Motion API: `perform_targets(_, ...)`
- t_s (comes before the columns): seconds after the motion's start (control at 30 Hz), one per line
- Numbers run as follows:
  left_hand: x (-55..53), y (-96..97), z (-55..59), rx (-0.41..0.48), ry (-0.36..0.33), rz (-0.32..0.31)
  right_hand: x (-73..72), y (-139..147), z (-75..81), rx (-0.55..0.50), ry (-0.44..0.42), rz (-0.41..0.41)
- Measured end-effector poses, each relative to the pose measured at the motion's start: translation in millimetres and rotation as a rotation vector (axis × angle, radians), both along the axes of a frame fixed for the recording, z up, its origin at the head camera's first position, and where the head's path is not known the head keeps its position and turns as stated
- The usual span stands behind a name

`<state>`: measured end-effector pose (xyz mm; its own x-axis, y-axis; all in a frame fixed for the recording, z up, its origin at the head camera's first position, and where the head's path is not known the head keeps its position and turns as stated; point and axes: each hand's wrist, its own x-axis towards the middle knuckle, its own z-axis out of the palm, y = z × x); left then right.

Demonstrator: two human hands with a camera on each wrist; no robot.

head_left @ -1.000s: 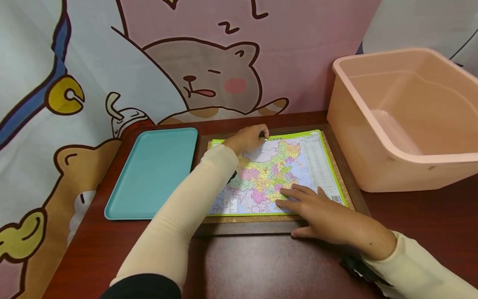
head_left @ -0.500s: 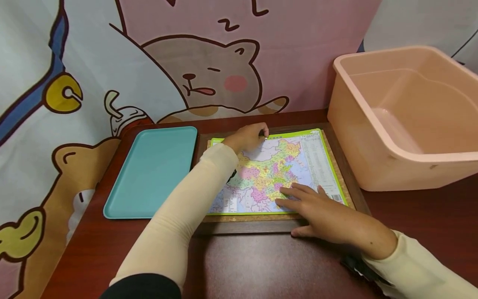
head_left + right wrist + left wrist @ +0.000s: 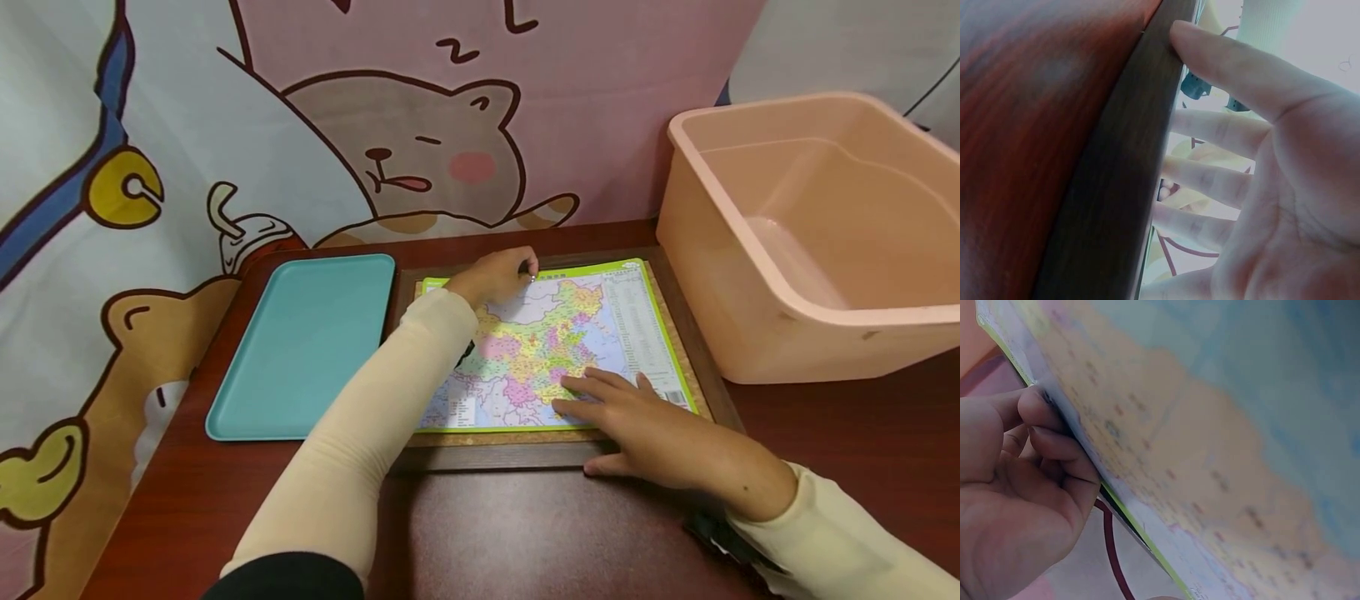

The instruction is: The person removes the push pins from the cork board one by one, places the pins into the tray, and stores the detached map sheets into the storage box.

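A colourful map sheet (image 3: 517, 367) with a green border lies on a cork board (image 3: 480, 439) in a dark wooden frame (image 3: 517, 457). My left hand (image 3: 497, 278) reaches over to the sheet's top edge, fingers curled. Its thumb and index finger pinch a small shiny pin-like thing (image 3: 532, 279), mostly hidden by the fingertips. In the left wrist view those fingers (image 3: 1038, 409) are right against the map's green edge. My right hand (image 3: 637, 425) spreads over the lower right of the map, fingers fairly straight, with its thumb (image 3: 1210, 53) on the frame's near side.
A flat teal tray (image 3: 300, 350) lies left of the board, partly behind the left sleeve. A large peach plastic tub (image 3: 780, 333) stands at the right. The reddish-brown table (image 3: 172, 500) meets a cartoon-printed cloth (image 3: 600, 125) at the back.
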<state>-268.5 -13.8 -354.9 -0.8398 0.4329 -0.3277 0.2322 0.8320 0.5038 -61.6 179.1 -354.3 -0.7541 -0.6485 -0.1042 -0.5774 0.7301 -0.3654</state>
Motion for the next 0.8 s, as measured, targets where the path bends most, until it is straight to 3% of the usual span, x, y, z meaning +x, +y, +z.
perform_targets(0.33,-3.4,-1.7,-5.9,0.037,0.016,-0.007,0.2,-0.3,-0.7,0.002,0.004,0.004)
perform_targets(0.8,-5.3,-2.2,-5.1,0.025,0.014,0.015,-0.3,-1.4,0.2,0.007,0.016,0.005)
